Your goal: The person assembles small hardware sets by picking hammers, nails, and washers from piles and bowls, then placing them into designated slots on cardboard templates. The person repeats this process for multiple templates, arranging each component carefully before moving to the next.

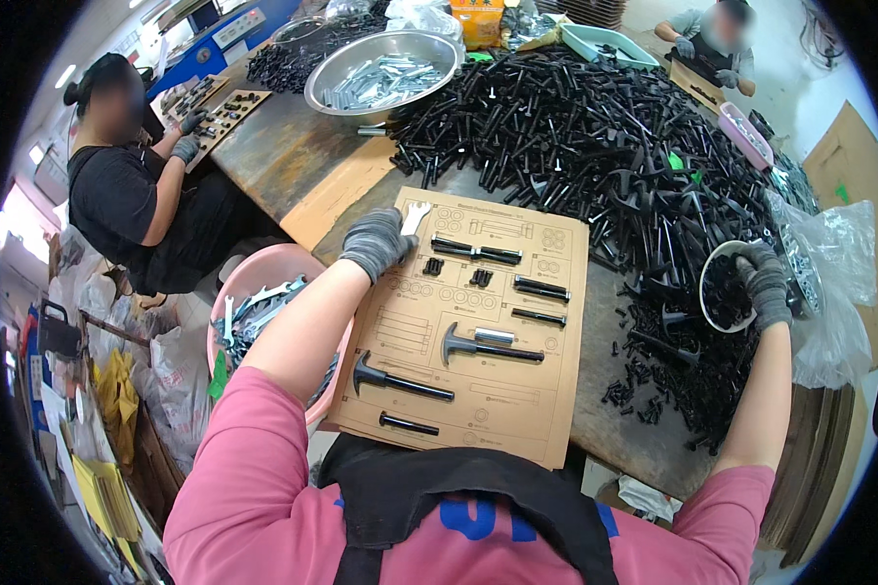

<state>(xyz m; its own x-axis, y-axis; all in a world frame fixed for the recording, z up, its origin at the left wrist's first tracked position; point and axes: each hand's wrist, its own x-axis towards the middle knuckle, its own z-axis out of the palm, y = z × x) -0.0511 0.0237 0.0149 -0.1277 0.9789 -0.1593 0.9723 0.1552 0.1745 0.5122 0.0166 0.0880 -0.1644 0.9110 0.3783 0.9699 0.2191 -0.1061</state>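
My left hand (pixel 377 246), in a grey knit glove, is closed on an open-end wrench (pixel 416 216) at the top left corner of a printed cardboard sheet (pixel 556 390). On the sheet lie several black bolts (pixel 476 251), small black screws (pixel 433 266), a silver sleeve (pixel 495 336) and two black hook-shaped parts with long shafts (pixel 400 378). My gloved right hand (pixel 763 285) reaches over the rim of a white bowl (pixel 706 304) of small dark pieces. Its fingers curl inside; what they hold, if anything, is hidden.
A heap of black bolts (pixel 546 117) covers the far table. Beyond my left arm stands a pink tub (pixel 226 336) of wrenches; behind is a steel basin (pixel 385 54) of silver parts. Clear plastic bags (pixel 839 253) lie at right. Two people work at far left and far right.
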